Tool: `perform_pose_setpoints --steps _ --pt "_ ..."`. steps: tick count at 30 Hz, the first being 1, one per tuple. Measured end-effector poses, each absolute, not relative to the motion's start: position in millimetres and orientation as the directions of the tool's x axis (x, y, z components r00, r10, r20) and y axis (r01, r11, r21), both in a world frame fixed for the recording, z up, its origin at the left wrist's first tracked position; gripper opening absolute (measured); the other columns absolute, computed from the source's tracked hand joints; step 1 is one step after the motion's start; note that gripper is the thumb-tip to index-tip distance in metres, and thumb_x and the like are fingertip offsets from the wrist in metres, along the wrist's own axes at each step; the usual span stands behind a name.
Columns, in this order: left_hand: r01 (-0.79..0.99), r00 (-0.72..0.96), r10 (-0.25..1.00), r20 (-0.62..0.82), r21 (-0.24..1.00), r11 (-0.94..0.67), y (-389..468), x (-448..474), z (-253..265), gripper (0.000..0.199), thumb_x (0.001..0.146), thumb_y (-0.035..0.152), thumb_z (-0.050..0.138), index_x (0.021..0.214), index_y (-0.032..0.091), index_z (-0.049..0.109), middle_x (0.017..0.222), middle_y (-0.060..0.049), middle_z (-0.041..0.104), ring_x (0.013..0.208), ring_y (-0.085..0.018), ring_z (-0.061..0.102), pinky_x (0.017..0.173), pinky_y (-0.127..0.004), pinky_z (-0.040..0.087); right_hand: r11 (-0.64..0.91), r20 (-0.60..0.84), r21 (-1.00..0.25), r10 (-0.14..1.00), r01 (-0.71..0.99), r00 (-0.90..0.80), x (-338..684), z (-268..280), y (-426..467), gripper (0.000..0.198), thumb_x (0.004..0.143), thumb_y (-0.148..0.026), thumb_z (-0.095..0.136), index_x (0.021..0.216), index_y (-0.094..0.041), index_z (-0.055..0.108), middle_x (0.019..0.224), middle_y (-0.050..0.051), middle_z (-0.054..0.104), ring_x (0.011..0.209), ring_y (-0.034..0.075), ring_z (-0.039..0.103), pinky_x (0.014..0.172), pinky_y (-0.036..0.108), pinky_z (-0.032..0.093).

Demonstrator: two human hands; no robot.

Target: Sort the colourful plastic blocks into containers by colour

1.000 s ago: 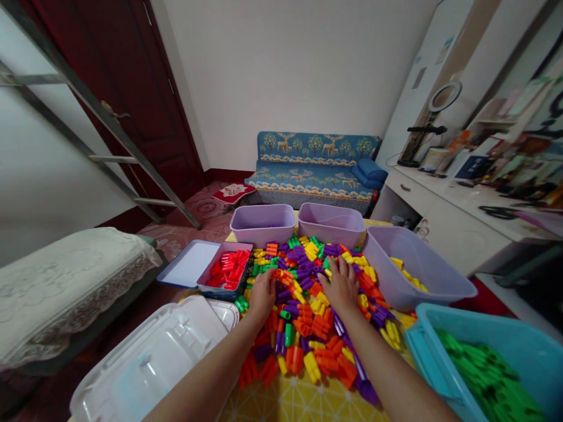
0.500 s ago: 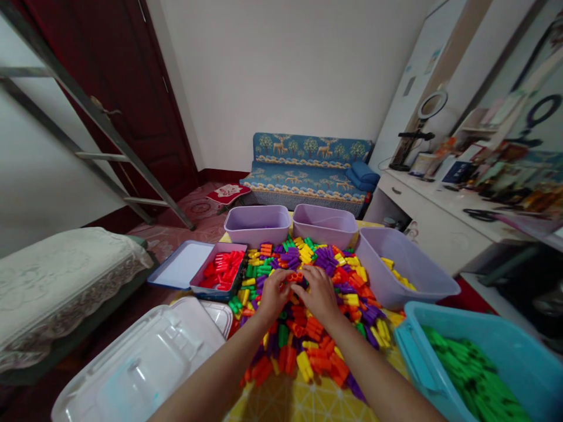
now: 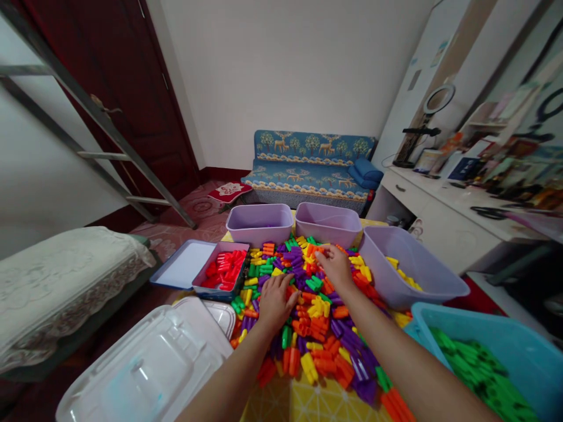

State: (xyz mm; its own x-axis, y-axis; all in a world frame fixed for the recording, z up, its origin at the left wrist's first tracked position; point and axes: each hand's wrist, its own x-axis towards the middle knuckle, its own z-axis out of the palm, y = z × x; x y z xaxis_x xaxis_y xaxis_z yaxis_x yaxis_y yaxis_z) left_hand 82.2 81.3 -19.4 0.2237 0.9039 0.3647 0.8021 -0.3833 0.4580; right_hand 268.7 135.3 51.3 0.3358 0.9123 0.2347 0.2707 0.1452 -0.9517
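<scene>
A heap of plastic tube-shaped building blocks (image 3: 318,307) in orange, purple, yellow and green covers the middle of the table. My left hand (image 3: 277,300) rests palm down on the heap, its fingers spread, with orange blocks beneath and beside them. Farther forward and to the right, my right hand (image 3: 338,267) has thumb and fingers pinched at an orange tube block (image 3: 314,252) above the far part of the pile. The fingers partly cover that block.
Lilac bins (image 3: 259,234) line the far side; the right-hand lilac bin (image 3: 373,266) holds yellow blocks. A turquoise bin (image 3: 424,334) holds green blocks, and a tin box (image 3: 204,275) holds red ones. A translucent lid (image 3: 145,369) lies at the near left.
My hands, close together around orange blocks before, have separated. The right moved forward and right; the left moved slightly nearer and spread its fingers. Blocks in the heap have shifted.
</scene>
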Motion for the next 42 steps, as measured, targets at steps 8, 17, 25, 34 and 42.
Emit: perform_pose_setpoints --steps 8,17,25,34,42 --pt "0.812 0.239 0.919 0.314 0.455 -0.366 79.9 82.5 -12.4 0.044 0.092 0.041 0.056 0.132 0.025 0.054 0.128 -0.006 0.062 0.120 -0.024 0.052 0.107 -0.044 0.037 0.092 0.159 -0.984 0.843 0.155 0.513 302.9 85.9 213.4 0.016 0.063 -0.030 0.063 0.072 -0.017 0.065 0.054 0.000 0.064 0.053 0.017 0.063 0.049 0.025 0.050" --pt "0.813 0.234 0.924 0.302 0.460 -0.356 79.7 82.1 -11.3 0.044 0.092 0.042 0.055 0.133 0.025 0.053 0.129 -0.005 0.062 0.121 -0.024 0.052 0.107 -0.043 0.037 0.173 0.272 -0.956 0.824 0.237 0.496 319.1 64.2 213.1 0.048 0.071 -0.025 0.056 0.117 -0.015 0.060 0.109 0.012 0.072 0.091 0.020 0.072 0.079 0.034 0.057" --pt "0.804 0.236 0.918 0.317 0.467 -0.368 79.6 82.1 -11.8 0.043 0.092 0.041 0.055 0.132 0.026 0.053 0.130 -0.006 0.061 0.121 -0.024 0.052 0.107 -0.043 0.036 0.081 0.287 -0.817 0.915 0.570 0.282 313.4 19.5 173.5 0.034 0.060 -0.017 0.071 0.094 -0.020 0.070 0.098 0.006 0.072 0.099 0.024 0.065 0.099 0.043 0.046" --pt "0.811 0.240 0.913 0.331 0.448 -0.376 80.9 82.2 -15.4 0.044 0.091 0.041 0.056 0.132 0.025 0.052 0.129 -0.006 0.062 0.120 -0.025 0.052 0.106 -0.044 0.037 0.090 0.291 -0.519 0.954 0.850 0.077 281.3 14.5 136.3 0.040 0.082 -0.016 0.059 0.121 -0.022 0.060 0.116 0.009 0.067 0.106 0.024 0.062 0.093 0.037 0.046" --pt "0.812 0.216 0.906 0.364 0.448 -0.373 80.2 83.0 -19.4 0.056 0.091 0.041 0.056 0.142 0.021 0.043 0.129 -0.009 0.061 0.119 -0.025 0.053 0.106 -0.043 0.038 0.335 0.388 -0.420 0.906 0.844 -0.167 261.2 27.6 98.8 0.035 0.085 -0.014 0.051 0.117 -0.022 0.063 0.117 0.007 0.066 0.112 0.023 0.055 0.101 0.040 0.042"
